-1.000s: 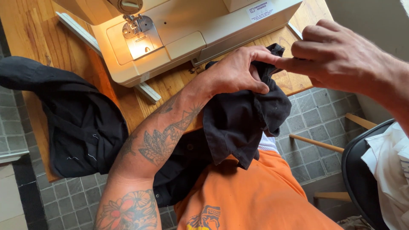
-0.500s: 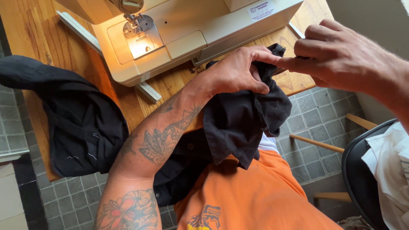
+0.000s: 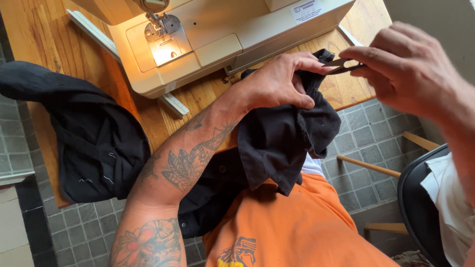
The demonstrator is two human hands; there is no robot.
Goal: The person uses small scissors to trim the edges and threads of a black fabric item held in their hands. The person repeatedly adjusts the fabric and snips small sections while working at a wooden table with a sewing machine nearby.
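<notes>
Between pinching hands, black fabric.

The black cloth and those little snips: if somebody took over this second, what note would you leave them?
Left hand: bunches the black cloth up near the table edge, pinching a corner.
Right hand: holds small thread snips, tips at that pinched corner.
The rest of the cloth trails over the lap and onto the table at left. The sewing machine sits behind, lamp on, nothing under its needle.
Done: cloth is off the machine.
Left: the snip at the corner; whether it has been cut is not visible.
</notes>
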